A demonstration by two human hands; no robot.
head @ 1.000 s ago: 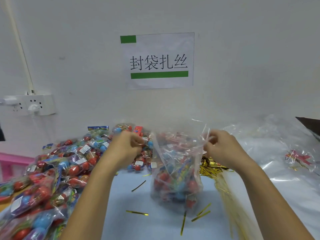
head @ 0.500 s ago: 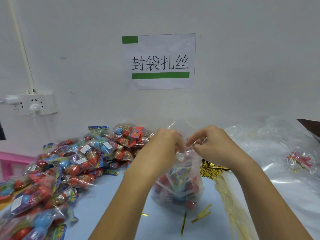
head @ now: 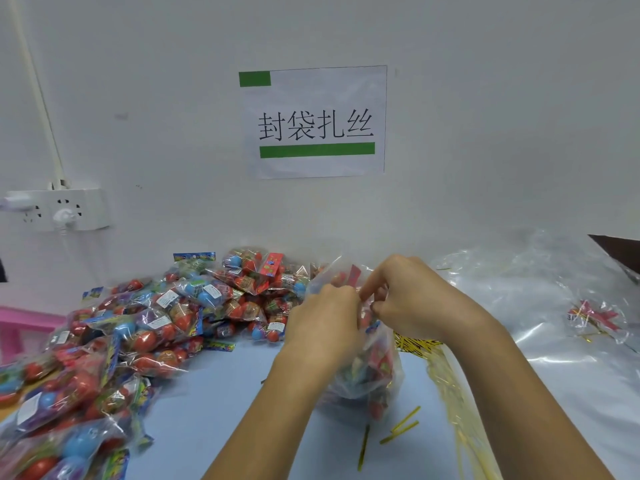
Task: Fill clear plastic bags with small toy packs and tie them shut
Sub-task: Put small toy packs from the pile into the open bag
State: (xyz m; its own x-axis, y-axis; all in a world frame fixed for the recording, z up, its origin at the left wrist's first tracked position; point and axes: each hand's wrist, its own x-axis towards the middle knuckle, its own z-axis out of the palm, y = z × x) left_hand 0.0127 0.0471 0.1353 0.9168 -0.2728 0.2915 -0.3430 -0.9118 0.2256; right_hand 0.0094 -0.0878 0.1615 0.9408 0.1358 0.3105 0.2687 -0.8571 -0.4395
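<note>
Bag (head: 367, 372) of toy packs stands on the blue table (head: 214, 403), its neck gathered between the left hand (head: 325, 320) and right hand (head: 412, 299), both with curled fingers pinching the plastic.

Soft, even indoor light fills the view, bright enough for clear colour, with only faint shadows under the forearms on the table (head: 214, 403). White glare streaks the clear plastic sheeting (head: 540, 327) at right and glints off the toy packs (head: 145, 334). Both hands and the bag between them are smeared by motion blur. The wide lens bends the wall conduit (head: 38, 95) at left.
</note>
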